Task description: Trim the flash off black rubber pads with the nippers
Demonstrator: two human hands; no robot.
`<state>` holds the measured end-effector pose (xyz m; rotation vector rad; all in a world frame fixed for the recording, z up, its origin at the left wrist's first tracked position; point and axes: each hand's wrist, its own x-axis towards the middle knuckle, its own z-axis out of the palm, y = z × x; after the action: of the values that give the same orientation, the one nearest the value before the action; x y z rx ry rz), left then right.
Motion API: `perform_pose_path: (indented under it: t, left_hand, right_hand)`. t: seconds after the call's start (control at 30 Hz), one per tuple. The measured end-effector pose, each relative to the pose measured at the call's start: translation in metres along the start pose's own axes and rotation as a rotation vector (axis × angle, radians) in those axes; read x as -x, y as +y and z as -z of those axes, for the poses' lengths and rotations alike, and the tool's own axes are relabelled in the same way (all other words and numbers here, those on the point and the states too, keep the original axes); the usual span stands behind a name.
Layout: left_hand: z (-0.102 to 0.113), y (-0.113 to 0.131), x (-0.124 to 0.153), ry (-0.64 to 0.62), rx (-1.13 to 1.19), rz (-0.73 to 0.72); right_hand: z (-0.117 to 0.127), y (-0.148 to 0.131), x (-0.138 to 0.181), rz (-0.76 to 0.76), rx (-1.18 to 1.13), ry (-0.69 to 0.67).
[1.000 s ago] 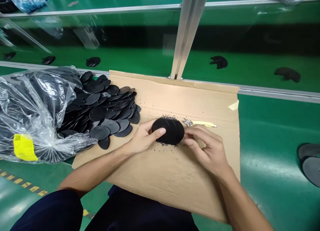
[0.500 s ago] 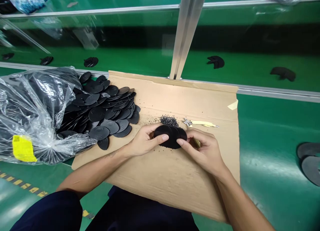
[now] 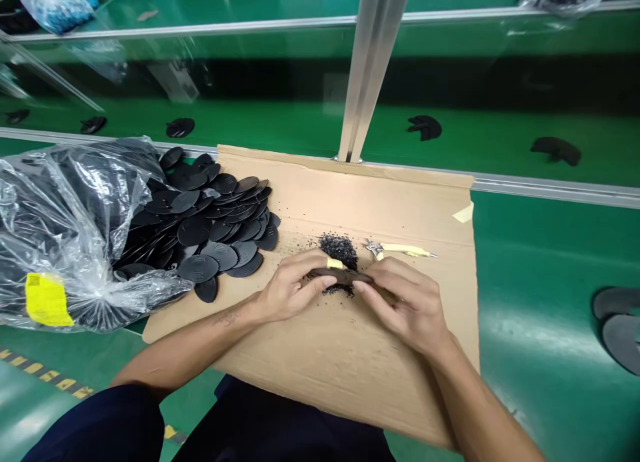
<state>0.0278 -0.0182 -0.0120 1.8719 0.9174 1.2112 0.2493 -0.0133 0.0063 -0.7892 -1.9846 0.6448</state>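
Observation:
Between my two hands a few black oval discs [image 3: 343, 275] are held together, tilted so that mostly their edges face me. My left hand [image 3: 295, 285] pinches their left end, thumb in front; something yellow is wrapped round one of its fingers. My right hand [image 3: 407, 299] grips the right end between thumb and fingers. Beneath and behind the discs lies a heap of small black scraps [image 3: 339, 247] on the cardboard sheet [image 3: 320, 355]. A pair of cutting pliers [image 3: 397, 249] with yellow handles rests just beyond my right hand.
Left of my hands, a large pile of black discs [image 3: 220, 212] spills out beside a clear plastic bag [image 3: 65, 209] with a yellow label. A metal post [image 3: 373, 75] rises behind the cardboard. Grey round pieces [image 3: 623, 332] lie on the green surface at right.
The discs have tipped from showing their broad faces to nearly edge-on. More of the black scraps now shows, and the yellow wrap on my left finger has come into sight.

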Motion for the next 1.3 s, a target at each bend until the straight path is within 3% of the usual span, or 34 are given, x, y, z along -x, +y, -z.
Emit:
perform_pose_path:
  t: [0.1,0.27,0.67,1.03,1.3]
  left_hand:
    - [-0.001,-0.001,-0.001,0.014,-0.013,-0.122]
    - [0.000,-0.001,-0.002,0.005,-0.032,-0.169]
    - [-0.001,-0.002,0.001,0.013,-0.124,-0.211]
    - [-0.008,-0.001,0.000,0.006,-0.133,-0.258]
    - [-0.003,0.000,0.000,-0.003,-0.081,-0.236]
  right_hand:
    - [0.001,0.000,-0.001,0.058,0.076,0.004]
    - [0.001,0.001,0.000,0.080,0.125,0.001]
    - [0.004,0.000,0.001,0.129,0.207,0.002]
    - [-0.007,-0.002,0.005,0.063,0.271,-0.028]
    - [-0.004,-0.001,0.005,0.099,0.351,-0.003]
